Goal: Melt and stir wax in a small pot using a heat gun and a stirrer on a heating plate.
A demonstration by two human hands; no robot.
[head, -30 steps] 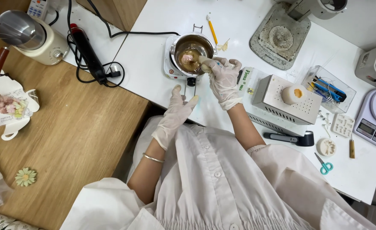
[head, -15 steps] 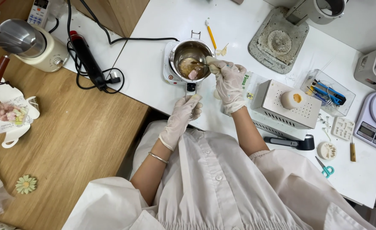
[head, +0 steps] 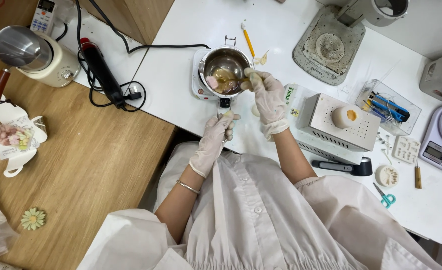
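Since the earlier frame the pink lump had drifted from the pot's 6 o'clock edge toward 9 o'clock.

Left to right: the left hand (head: 215,138), gloved, had its fingers closed on the wire handle (head: 220,107) at the pot's 6 o'clock; the small steel pot (head: 225,59) sat on a white hotplate (head: 197,82) with the pink lump (head: 212,82) in amber liquid; the right hand (head: 268,95), at 3 o'clock, pinched a stirring stick (head: 231,79) dipped inside. This looked like melting and stirring; the next move likely called for steady, gentle circling while bracing the handle.

Glossy steel pot (head: 227,64), thin matt gloves (head: 271,97), wood-grain tabletop (head: 81,155).
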